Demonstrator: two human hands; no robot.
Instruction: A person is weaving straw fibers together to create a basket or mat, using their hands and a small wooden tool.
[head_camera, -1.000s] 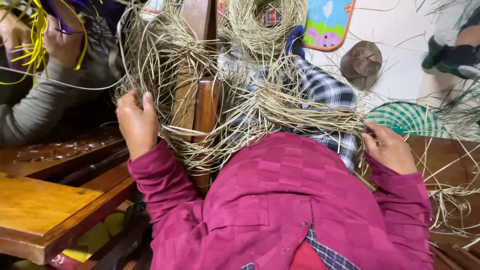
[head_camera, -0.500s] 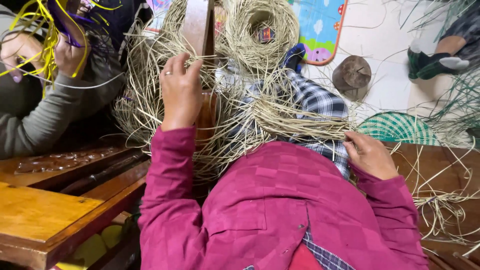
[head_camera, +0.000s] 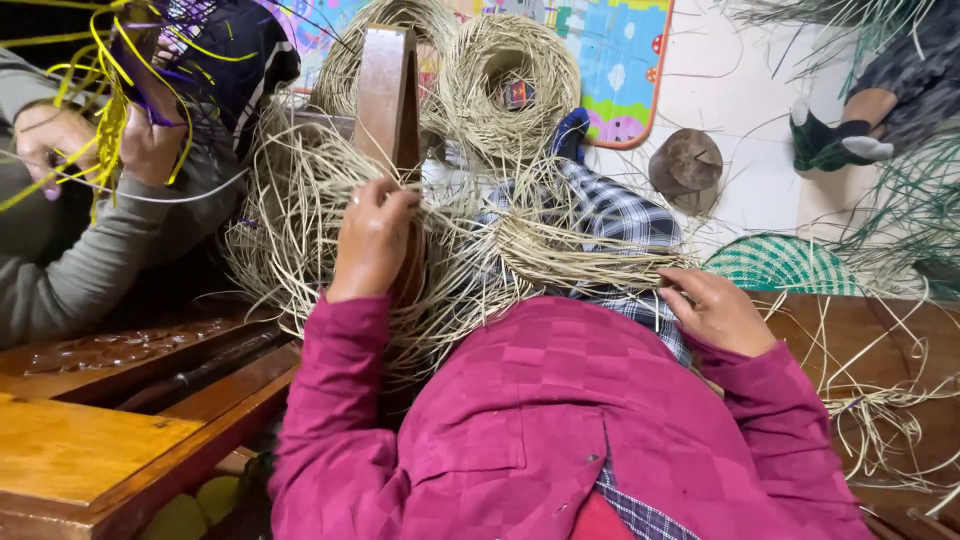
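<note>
Your left hand has risen from the lower edge of the pale dry straw bundle; now its fingers pinch strands beside the upright brown wooden post. Your right hand stays on the bundle's right end over your lap, fingers curled, probably pressing. You seem to be sorting strands.

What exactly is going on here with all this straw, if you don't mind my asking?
A person in a magenta jacket is working a tangle of pale straw strands on their lap. The left hand grips strands beside an upright wooden post; the right hand rests on the bundle's edge. Nearby, another person's hands handle yellow strands.
</note>
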